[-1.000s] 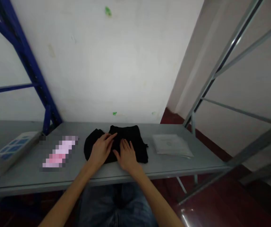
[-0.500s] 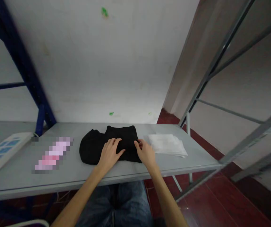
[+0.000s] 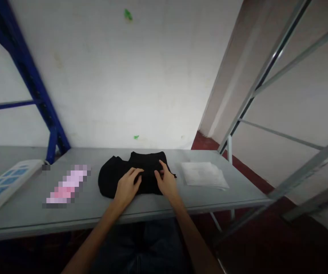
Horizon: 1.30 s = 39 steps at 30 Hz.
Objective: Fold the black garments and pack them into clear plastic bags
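A black cloth item [image 3: 111, 177] lies folded on the grey table, its left end rounded. My left hand [image 3: 128, 185] rests on its middle, fingers curved and thumb apart from them. On the right part of the cloth is my right hand [image 3: 166, 182], with its fingers spread and the index finger stretched forward. Neither hand visibly grips the fabric. A small tip of cloth sticks out at the right edge, beside my right hand.
Flat white sheets or bags [image 3: 204, 174] lie right of the cloth on the grey table [image 3: 158, 209]. A pixelated pink item [image 3: 68, 184] and a white package with blue squares [image 3: 11, 182] are at the left. Blue and grey metal frames stand at both sides.
My right hand has moved left from the cloth's right edge onto the cloth, its index finger now extended. My left hand has shifted slightly left. A cloth tip now shows at the right edge.
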Each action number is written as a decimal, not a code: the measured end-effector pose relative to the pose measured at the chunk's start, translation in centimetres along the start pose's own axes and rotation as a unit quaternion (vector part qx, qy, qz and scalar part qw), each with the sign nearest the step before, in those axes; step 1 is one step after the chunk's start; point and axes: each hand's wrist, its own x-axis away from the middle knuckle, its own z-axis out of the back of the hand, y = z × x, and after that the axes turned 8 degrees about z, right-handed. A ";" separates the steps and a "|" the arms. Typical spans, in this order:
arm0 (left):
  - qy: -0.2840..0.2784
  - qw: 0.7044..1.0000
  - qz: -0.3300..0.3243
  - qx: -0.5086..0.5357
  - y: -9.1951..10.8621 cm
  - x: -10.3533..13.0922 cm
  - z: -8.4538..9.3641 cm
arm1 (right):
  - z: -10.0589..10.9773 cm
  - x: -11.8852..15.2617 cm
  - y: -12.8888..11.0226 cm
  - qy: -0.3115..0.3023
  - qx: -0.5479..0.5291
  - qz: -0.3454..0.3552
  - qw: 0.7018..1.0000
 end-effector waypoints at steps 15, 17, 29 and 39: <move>0.038 0.998 -0.019 -0.055 -1.2 2.1 0.4 | 8.1 1.7 2.1 -0.062 0.210 0.000 0.976; 0.050 0.997 -0.025 -0.059 -1.3 2.1 0.5 | 11.1 1.9 4.7 -0.054 0.238 -0.001 0.970; 0.090 0.993 -0.062 -0.052 -0.9 2.9 1.2 | 13.5 2.3 12.2 -0.117 0.186 -0.032 0.975; 0.086 0.988 -0.095 0.087 -0.6 4.3 2.1 | 6.6 2.8 -2.3 0.169 0.155 0.275 0.934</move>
